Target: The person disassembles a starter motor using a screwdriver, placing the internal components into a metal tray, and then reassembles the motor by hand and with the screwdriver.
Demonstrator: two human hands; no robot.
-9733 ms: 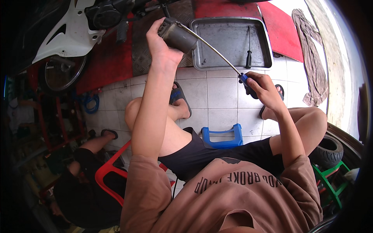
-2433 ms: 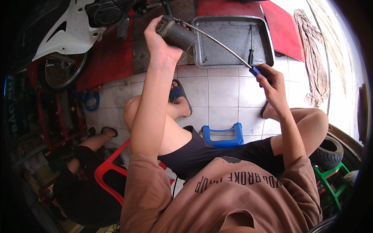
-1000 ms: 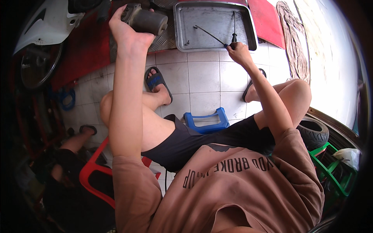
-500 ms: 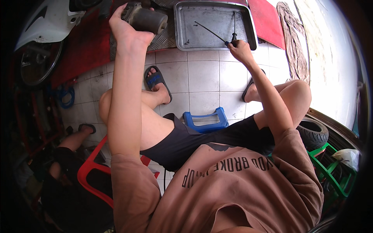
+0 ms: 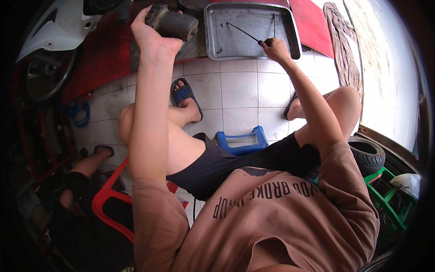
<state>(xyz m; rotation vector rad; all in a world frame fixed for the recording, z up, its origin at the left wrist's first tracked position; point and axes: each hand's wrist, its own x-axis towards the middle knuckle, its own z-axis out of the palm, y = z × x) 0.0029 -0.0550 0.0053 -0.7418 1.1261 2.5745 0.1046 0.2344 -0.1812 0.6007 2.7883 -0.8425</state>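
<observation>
At the upper left, my left hand point(image 5: 154, 43) is closed round a dark motor-like cylinder point(image 5: 174, 25) with a blocky end, above the metal plate. My right hand point(image 5: 276, 49) grips the dark handle of a long screwdriver point(image 5: 244, 32) over the near right part of a shallow metal tray point(image 5: 209, 34). Its thin shaft points left and away, the tip close to a small screw point(image 5: 222, 25). A second long shaft point(image 5: 274, 27) lies in the tray, its near end hidden by my right hand. More small screws point(image 5: 220, 51) rest at the tray's near left.
A patterned metal plate point(image 5: 192, 53) and red boards point(image 5: 312, 25) surround the tray. A white-panelled vehicle point(image 5: 54, 29) with a wheel stands far left. A blue stool point(image 5: 242, 140), a red chair point(image 5: 102, 199), a tyre point(image 5: 367, 156) and another person's leg point(image 5: 93, 165) are nearby.
My right hand has moved slightly away from me with the screwdriver, more closely gripped now. A small screw shows left of the tip. My left hand still holds the cylinder.
</observation>
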